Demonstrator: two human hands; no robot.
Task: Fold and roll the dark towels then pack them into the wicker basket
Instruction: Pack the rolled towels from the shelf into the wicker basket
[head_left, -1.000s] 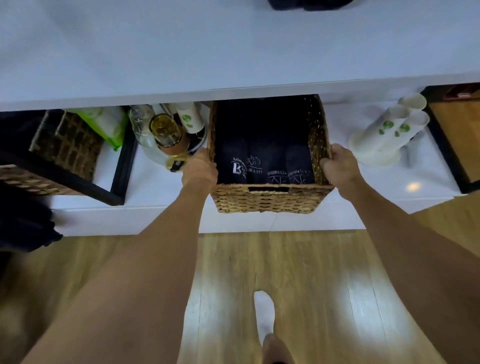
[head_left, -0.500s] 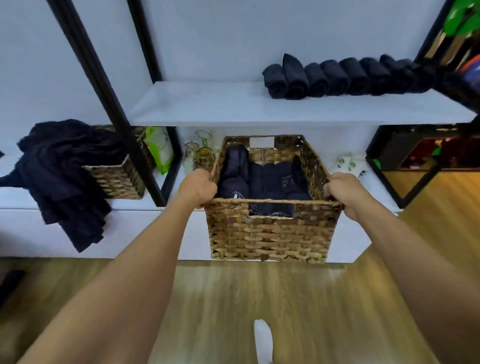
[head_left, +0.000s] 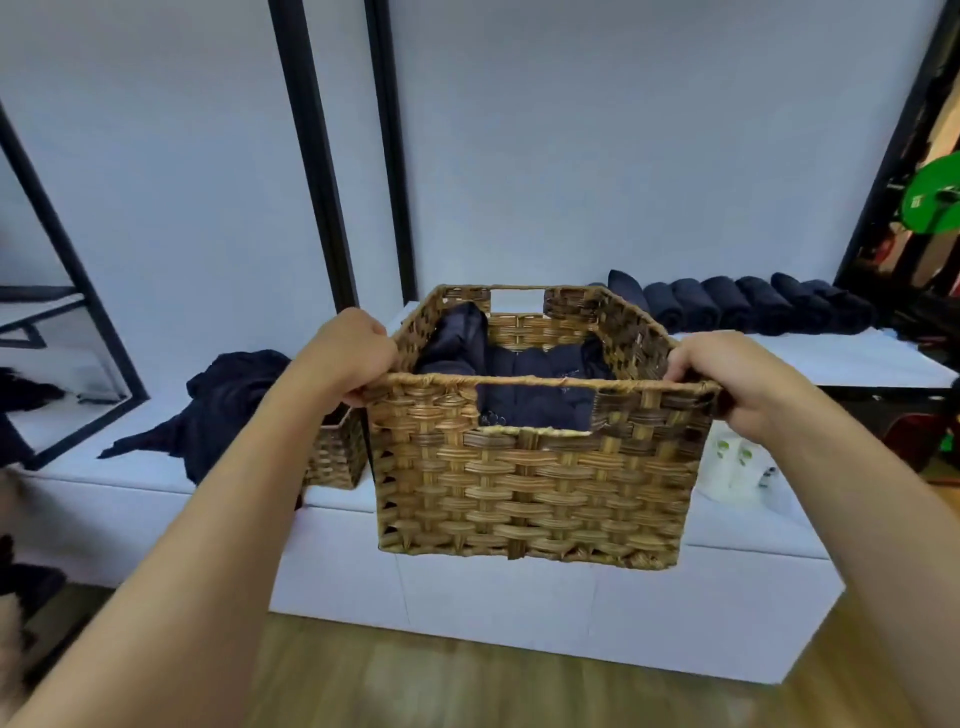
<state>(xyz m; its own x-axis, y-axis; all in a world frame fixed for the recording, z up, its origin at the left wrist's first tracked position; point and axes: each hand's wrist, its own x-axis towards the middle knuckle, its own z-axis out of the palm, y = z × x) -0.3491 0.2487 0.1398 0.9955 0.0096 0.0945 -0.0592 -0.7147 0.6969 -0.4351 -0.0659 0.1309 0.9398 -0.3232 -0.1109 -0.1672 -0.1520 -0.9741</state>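
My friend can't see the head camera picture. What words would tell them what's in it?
A left hand and a right hand hold a wicker basket by its rim, with dark towels packed inside. Behind it, rolled towels lie in a row on a white shelf, and a loose dark pile sits to the left.

One big wicker basket (head_left: 530, 483), one smaller basket (head_left: 335, 457), seven rolled towels (head_left: 727, 306) (roughly; they overlap), one loose heap (head_left: 223, 405).

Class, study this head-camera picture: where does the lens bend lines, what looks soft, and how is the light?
Head view: the wide lens tilts the black shelf posts; the wicker basket, gripped by the left hand and right hand, is sharp; the wooden floor is soft; light is even, cool, without glare.
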